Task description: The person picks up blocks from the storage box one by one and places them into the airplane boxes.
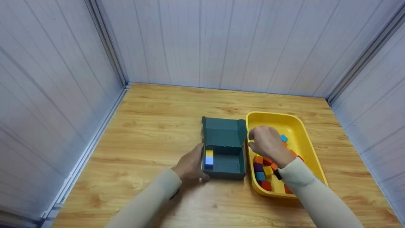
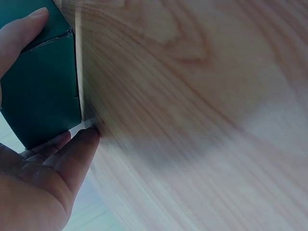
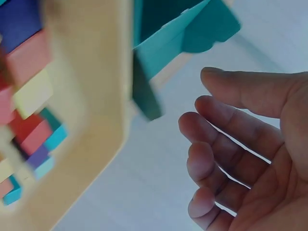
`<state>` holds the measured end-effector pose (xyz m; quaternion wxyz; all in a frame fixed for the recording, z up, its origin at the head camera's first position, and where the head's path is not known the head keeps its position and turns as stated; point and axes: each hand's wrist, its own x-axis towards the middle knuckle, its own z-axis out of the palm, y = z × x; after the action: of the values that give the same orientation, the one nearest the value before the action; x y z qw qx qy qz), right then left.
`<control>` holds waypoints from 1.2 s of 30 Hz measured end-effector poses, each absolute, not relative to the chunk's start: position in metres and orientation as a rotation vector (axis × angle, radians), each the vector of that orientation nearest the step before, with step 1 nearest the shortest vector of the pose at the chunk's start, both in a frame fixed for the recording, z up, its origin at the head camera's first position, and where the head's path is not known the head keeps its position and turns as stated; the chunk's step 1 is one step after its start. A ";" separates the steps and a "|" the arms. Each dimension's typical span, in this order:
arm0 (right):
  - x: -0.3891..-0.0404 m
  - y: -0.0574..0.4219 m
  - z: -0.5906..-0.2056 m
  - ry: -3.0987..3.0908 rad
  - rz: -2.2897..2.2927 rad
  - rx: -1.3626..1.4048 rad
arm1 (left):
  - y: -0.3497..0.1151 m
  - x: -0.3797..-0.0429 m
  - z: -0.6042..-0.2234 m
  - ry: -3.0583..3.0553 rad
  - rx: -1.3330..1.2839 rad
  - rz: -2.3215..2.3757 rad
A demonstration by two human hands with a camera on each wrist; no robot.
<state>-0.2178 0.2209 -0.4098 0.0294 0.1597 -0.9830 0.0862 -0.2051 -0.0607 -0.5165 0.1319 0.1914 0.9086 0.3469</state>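
Observation:
A dark green cardboard box (image 1: 228, 162) lies on the table with its lid (image 1: 223, 130) folded back. Inside, along its left wall, sit a yellow block (image 1: 209, 153) and a blue block (image 1: 209, 162). My left hand (image 1: 190, 163) holds the box's left side, thumb near the front corner; the left wrist view shows the thumb (image 2: 24, 33) on one face and the fingers (image 2: 77, 159) at another. Over the left rim of a yellow tray (image 1: 286, 122) hovers my right hand (image 1: 267, 142). Its fingers (image 3: 226, 159) are loosely bent, with nothing between them in the right wrist view.
Several coloured blocks, among them a red block (image 1: 265, 185), a yellow block (image 1: 268, 171) and a light blue block (image 1: 284, 138), lie in the tray right beside the box. Pale panel walls (image 1: 215, 44) enclose the wooden table (image 1: 152, 126) at the back and both sides.

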 end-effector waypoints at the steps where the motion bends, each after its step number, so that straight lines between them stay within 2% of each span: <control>1: -0.220 0.227 -0.412 -3.034 0.268 0.481 | -0.061 -0.205 -0.517 2.642 0.571 1.006; 11: -0.235 0.265 -0.437 -3.271 0.170 0.364 | -0.060 -0.205 -0.517 2.623 0.542 1.021; 17: -0.238 0.268 -0.448 -3.347 0.048 0.360 | -0.060 -0.205 -0.517 2.626 0.545 1.015; 36: -0.241 0.269 -0.462 -3.410 0.055 0.355 | -0.060 -0.205 -0.518 2.625 0.534 1.028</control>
<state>-0.2411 0.2692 -0.4618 -0.1432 0.1025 -0.9842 0.0158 -0.2050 -0.0599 -0.5176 0.1359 0.1843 0.9063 0.3551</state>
